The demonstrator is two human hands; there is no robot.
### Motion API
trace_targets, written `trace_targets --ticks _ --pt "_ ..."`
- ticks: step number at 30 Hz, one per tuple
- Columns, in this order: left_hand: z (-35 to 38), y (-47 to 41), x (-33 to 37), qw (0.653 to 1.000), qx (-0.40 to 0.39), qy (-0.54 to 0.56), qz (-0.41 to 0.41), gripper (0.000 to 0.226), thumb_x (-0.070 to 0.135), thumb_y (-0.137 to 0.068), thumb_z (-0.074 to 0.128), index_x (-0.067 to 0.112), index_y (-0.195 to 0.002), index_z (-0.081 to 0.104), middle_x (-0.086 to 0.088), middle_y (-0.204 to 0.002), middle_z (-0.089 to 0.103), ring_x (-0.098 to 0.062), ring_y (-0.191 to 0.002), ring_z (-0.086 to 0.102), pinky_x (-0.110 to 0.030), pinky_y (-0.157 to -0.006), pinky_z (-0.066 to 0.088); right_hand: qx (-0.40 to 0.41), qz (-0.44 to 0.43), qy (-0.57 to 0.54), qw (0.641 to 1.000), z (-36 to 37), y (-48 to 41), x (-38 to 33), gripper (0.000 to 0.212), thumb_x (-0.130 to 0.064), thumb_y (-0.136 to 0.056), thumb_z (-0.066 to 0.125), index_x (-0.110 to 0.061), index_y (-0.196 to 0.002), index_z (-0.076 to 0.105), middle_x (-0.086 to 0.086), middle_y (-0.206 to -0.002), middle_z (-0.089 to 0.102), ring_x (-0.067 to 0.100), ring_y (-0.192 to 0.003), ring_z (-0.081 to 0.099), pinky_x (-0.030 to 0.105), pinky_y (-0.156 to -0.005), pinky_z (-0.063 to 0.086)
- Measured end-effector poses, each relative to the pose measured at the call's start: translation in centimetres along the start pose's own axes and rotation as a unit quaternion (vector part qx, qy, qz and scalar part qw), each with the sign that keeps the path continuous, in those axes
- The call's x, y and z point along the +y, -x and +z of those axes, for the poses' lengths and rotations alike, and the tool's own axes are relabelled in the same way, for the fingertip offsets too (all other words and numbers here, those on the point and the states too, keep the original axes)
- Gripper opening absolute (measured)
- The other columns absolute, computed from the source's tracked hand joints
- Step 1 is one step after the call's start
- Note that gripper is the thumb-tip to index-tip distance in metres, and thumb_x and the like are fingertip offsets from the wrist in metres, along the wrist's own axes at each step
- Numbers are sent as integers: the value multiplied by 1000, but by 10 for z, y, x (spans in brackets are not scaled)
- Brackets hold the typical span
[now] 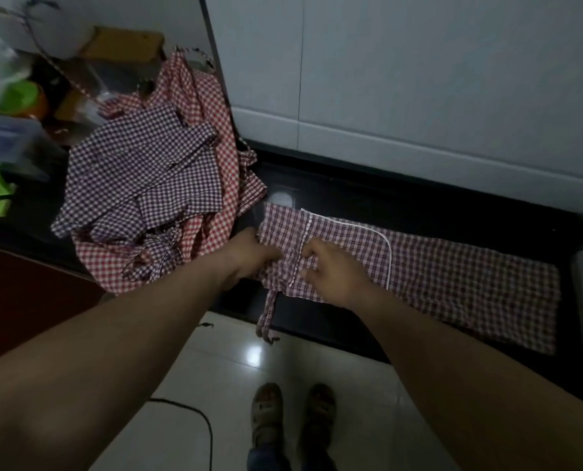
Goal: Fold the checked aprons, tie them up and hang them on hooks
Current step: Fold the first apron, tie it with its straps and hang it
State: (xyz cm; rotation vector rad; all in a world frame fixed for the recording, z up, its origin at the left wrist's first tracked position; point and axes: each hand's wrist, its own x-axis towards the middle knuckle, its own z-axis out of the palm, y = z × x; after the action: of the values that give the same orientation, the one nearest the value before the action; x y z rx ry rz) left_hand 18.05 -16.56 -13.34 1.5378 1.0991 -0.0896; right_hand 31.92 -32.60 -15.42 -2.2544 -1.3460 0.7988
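Observation:
A pink-and-dark checked apron (453,277) lies folded into a long strip on the black counter (419,205), with a white-trimmed pocket near its left end. My left hand (249,256) grips the strip's left edge, fingers curled into the cloth. My right hand (330,270) sits just right of the white lace seam, its fingers bent and pinching the fabric. One apron tie (268,314) hangs off the counter's front edge. To the left, a purple checked apron (143,175) lies crumpled on top of a red checked apron (215,212).
White cabinet doors (419,79) rise behind the counter. At far left are a green bowl (18,96), a clear plastic box (7,141) and a cardboard box (123,45). A black cable (201,423) runs over the tiled floor beside my sandalled feet (293,413).

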Motion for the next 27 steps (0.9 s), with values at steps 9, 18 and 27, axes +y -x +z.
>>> trace_targets --ticks 9,18,27 --pt "-18 -12 -13 996 61 -58 36 40 18 -93 72 6 -131 66 -8 -122 74 -21 -100 71 -27 -86 55 -27 128 -143 981 -5 -2 -35 38 -47 -104 52 -26 -133 59 0 -128 65 18 -110 63 37 -98 51" --pt "12 21 11 941 121 -233 213 19 31 -92 63 24 -107 54 5 -97 64 -18 -83 62 -34 -75 51 -13 172 -323 931 -18 10 -49 53 -67 -103 35 -28 -120 67 -4 -113 72 13 -104 68 34 -95 52" --pt "39 -1 17 969 10 -129 208 23 17 -101 62 24 -122 68 -3 -116 66 -17 -102 68 -35 -97 56 41 329 -456 826 -26 3 -7 41 -32 -95 67 -9 -129 64 7 -114 76 28 -105 72 50 -100 57"
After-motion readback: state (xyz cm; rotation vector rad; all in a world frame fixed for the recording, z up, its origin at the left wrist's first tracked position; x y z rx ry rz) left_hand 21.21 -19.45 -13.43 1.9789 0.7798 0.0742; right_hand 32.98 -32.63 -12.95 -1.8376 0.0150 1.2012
